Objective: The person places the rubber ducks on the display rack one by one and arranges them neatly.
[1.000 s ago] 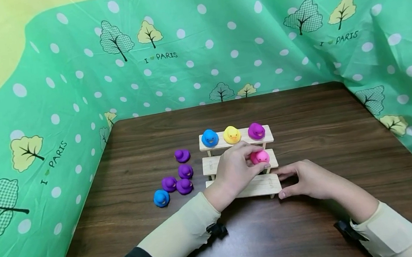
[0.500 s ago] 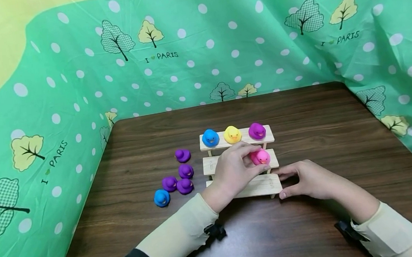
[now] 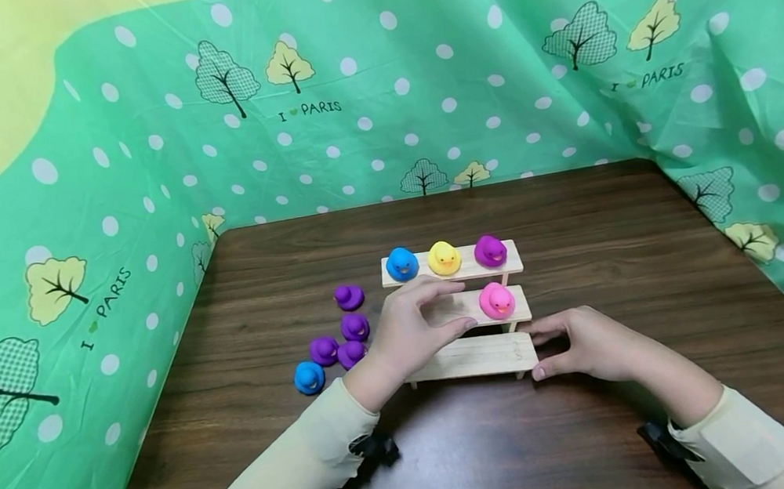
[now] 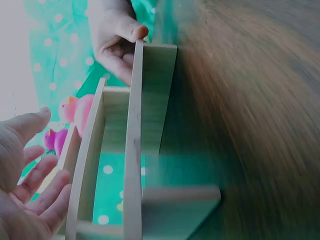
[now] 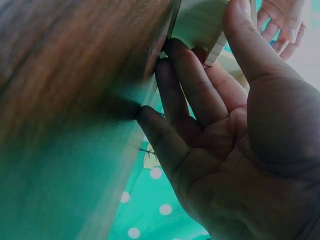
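A pink rubber duck sits upright at the right end of the middle step of a three-step wooden stand. My left hand is just left of that duck, over the middle step, thumb and fingers spread with nothing between them; the left wrist view shows its fingers apart too. At the right end of the lowest step, my right hand grips the stand, thumb at the front corner and fingers behind. Blue, yellow and purple ducks line the top step.
Left of the stand, several purple ducks and a blue duck lie loose on the dark wooden table. A green dotted cloth hangs around the table's back and sides.
My left hand has let go of the pink duck and moved left, leaving it on the middle step. My right hand has stayed at the stand's right end.
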`<state>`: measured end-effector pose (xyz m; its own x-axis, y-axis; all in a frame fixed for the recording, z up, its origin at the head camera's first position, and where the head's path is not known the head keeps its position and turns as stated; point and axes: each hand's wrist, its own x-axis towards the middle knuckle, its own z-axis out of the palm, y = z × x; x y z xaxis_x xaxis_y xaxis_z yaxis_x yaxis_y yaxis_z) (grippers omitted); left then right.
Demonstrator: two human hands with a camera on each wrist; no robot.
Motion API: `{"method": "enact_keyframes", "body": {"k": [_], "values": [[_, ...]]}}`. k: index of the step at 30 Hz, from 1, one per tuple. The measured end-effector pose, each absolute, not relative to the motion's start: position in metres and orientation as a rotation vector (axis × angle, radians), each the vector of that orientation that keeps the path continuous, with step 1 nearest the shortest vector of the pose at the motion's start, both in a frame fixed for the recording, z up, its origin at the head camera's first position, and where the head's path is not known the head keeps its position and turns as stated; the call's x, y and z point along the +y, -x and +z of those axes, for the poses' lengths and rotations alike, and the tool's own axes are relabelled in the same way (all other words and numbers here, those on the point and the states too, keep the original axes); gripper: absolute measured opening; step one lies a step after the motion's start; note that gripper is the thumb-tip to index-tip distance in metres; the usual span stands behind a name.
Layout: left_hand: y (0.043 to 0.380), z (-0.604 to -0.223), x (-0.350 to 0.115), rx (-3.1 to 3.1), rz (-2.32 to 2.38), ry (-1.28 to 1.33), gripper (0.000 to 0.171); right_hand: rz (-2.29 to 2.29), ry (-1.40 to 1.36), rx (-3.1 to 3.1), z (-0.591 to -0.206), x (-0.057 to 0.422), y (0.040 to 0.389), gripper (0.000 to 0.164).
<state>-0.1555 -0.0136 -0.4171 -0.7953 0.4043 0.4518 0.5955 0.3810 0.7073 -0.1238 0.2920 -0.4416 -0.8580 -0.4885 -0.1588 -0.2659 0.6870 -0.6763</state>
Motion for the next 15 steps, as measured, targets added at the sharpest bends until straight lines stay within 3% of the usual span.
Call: {"method": "enact_keyframes", "body": {"k": [15], "values": [[0.164,-0.423,-0.097,-2.342,-1.549,0.767,0.036,-0.953,0.593,2.577,-0.442,0.292,0.122,0.065]]}}
